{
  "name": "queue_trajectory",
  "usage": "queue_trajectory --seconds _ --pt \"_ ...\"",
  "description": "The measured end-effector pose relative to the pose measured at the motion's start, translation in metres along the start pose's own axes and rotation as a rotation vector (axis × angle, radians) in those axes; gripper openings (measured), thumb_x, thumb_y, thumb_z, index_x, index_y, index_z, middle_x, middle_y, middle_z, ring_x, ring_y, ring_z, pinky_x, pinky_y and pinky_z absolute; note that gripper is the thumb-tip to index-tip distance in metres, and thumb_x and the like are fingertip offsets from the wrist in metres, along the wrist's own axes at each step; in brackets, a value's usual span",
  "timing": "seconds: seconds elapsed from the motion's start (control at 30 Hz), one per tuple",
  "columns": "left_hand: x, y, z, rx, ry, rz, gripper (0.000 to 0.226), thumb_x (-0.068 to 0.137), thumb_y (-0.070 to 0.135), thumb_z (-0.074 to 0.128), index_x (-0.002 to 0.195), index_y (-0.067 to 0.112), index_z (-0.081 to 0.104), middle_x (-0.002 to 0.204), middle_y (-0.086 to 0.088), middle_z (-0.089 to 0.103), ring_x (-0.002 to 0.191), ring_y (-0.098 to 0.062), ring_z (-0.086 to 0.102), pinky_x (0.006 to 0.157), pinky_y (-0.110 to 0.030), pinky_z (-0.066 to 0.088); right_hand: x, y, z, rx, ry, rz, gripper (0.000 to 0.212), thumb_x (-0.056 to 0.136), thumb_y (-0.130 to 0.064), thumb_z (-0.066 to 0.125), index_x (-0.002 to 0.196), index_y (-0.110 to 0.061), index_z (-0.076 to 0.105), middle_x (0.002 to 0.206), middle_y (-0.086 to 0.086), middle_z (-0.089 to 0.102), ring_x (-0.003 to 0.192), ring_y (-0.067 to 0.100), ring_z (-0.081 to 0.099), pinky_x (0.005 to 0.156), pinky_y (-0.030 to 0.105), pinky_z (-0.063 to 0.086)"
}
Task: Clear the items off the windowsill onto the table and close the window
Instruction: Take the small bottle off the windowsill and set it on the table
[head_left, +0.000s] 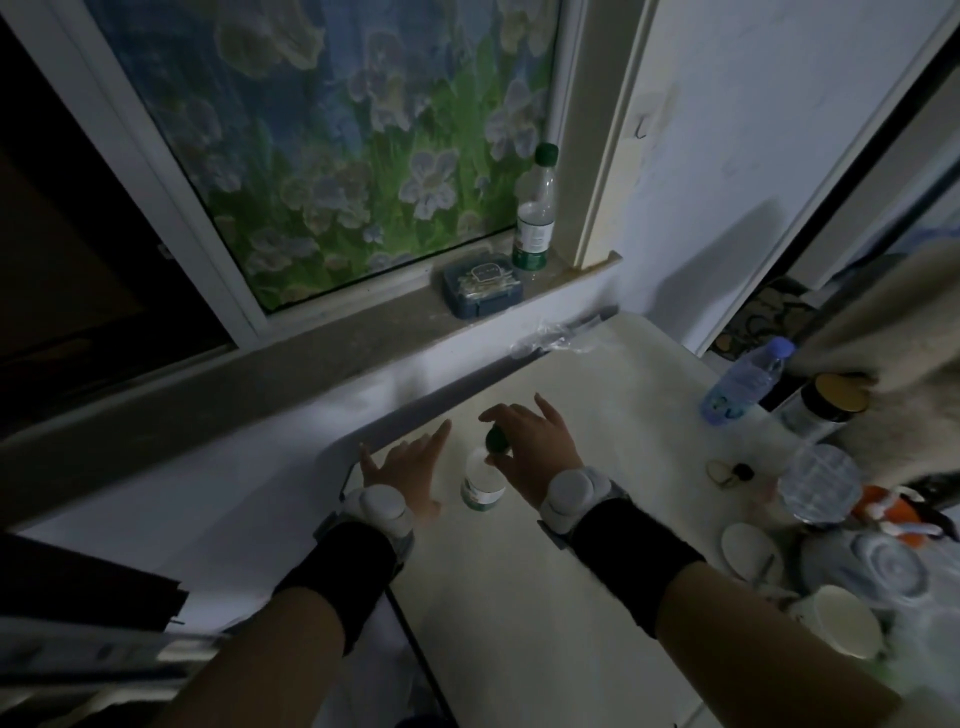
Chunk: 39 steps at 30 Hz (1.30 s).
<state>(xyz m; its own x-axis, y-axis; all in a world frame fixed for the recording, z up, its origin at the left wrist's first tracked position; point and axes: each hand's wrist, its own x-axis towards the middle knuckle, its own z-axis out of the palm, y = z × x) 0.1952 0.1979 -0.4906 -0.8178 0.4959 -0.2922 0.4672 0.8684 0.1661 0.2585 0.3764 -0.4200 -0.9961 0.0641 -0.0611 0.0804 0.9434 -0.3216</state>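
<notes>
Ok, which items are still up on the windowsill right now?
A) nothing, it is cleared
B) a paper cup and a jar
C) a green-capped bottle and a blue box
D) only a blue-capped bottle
C: a green-capped bottle stands at the right end of the windowsill with the blue box beside it, while the right hand is at the cap of another bottle already on the table.

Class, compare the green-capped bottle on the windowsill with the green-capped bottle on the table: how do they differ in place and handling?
The windowsill bottle stands untouched beside a blue box; the table bottle stands on the table under the right hand, whose fingers rest at its cap. The windowsill bottle still needs moving; the table bottle is already placed. Both are upright, clear, with green caps and green-and-white labels.
</notes>
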Motion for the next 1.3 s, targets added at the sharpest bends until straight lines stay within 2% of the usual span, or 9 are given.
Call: queue_trajectory --seconds 0.1,0.23,0.5,0.97,1.03,1.17,1.3 --pt "0.002 -0.006 -0.003 0.008 -0.004 -0.005 0.116 0.067 0.056 0.068 0.136 0.046 -0.024 0.158 0.005 0.016 0.143 -0.027 0.020 0.107 -0.073 0.011 0.000 0.000 0.001 0.019 0.007 0.016 0.044 0.086 -0.031 0.063 0.127 -0.030 0.048 0.126 -0.004 0.061 0.122 0.015 0.055 0.119 0.038 0.005" --pt "0.004 -0.010 -0.011 0.036 -0.008 -0.016 0.113 0.070 0.056 0.066 0.139 0.042 -0.023 0.160 0.002 0.010 0.145 -0.028 0.014 0.106 -0.072 0.009 0.001 0.001 0.002 0.036 0.004 0.033 0.042 0.086 -0.034 0.063 0.126 -0.031 0.049 0.125 -0.005 0.061 0.121 0.015 0.056 0.119 0.040 0.007" --pt "0.001 -0.010 -0.029 0.100 -0.028 -0.054 0.111 0.073 0.056 0.064 0.143 0.036 -0.019 0.160 0.000 0.010 0.144 -0.027 0.016 0.109 -0.070 0.012 0.002 0.002 0.005 0.015 -0.005 0.047 0.044 0.083 -0.041 0.063 0.124 -0.035 0.048 0.122 -0.007 0.062 0.118 0.015 0.057 0.117 0.043 0.007" --pt "-0.009 -0.002 -0.045 0.115 -0.056 -0.072 0.105 0.077 0.050 0.063 0.144 0.037 -0.017 0.160 0.003 0.007 0.145 -0.024 0.015 0.109 -0.070 0.010 0.002 -0.001 0.003 0.032 -0.012 0.041 0.049 0.082 -0.049 0.061 0.127 -0.037 0.044 0.124 -0.007 0.061 0.120 0.016 0.056 0.117 0.045 0.008" --pt "-0.008 -0.004 -0.047 0.105 -0.044 -0.073 0.103 0.077 0.050 0.062 0.144 0.038 -0.016 0.160 0.004 0.008 0.144 -0.024 0.017 0.109 -0.069 0.010 0.001 -0.002 0.001 0.042 -0.003 0.033 0.048 0.083 -0.057 0.055 0.126 -0.036 0.047 0.126 -0.008 0.060 0.122 0.015 0.054 0.117 0.046 0.008" --pt "-0.005 -0.008 -0.052 0.073 0.005 -0.071 0.094 0.081 0.056 0.054 0.144 0.039 -0.013 0.159 0.005 0.012 0.144 -0.025 0.017 0.111 -0.066 0.009 0.001 -0.004 -0.003 0.062 0.032 0.043 0.056 0.088 -0.069 0.030 0.130 -0.037 0.048 0.134 -0.008 0.056 0.128 0.016 0.050 0.118 0.048 0.005" --pt "-0.001 -0.010 -0.063 0.006 0.034 -0.080 0.078 0.088 0.062 0.038 0.144 0.040 -0.011 0.161 0.003 0.003 0.147 -0.025 0.006 0.114 -0.063 0.004 0.006 -0.002 -0.008 0.088 0.044 0.065 0.071 0.084 -0.074 0.005 0.140 -0.042 0.035 0.154 -0.008 0.036 0.142 0.018 0.032 0.117 0.056 -0.005"
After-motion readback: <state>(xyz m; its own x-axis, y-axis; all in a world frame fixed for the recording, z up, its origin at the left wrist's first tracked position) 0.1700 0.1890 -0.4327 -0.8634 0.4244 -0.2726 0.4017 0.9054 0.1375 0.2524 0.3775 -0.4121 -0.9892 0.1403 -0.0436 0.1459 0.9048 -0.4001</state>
